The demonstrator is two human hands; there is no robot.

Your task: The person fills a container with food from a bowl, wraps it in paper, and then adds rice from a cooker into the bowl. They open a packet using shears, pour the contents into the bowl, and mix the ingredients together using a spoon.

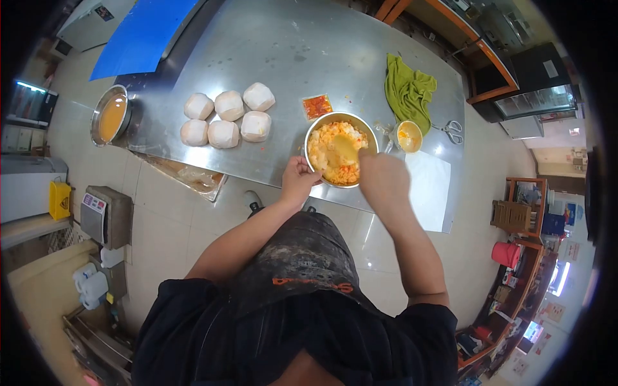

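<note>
A round metal bowl (308,168) at the table's front edge holds a crumbly orange and white mixture (320,143). With thumb and fingers closed on its left rim, my left hand (299,179) grips the bowl. My right hand (385,180) is wrapped around the handle of a yellowish spoon (345,148), whose head rests in the mixture; the handle itself is hidden by the fist. Just behind the bowl lies a small packet with red-orange contents (317,107). To the right stands a small cup (410,136) with yellowish residue inside.
Several pale, round, dough-like pieces (223,134) sit left on the metal table (277,71). A pan of orange-brown liquid (112,118) is at the far left edge. A green cloth (409,90), scissors (454,132) and a white sheet (428,193) lie right. A blue board (143,35) is at back left.
</note>
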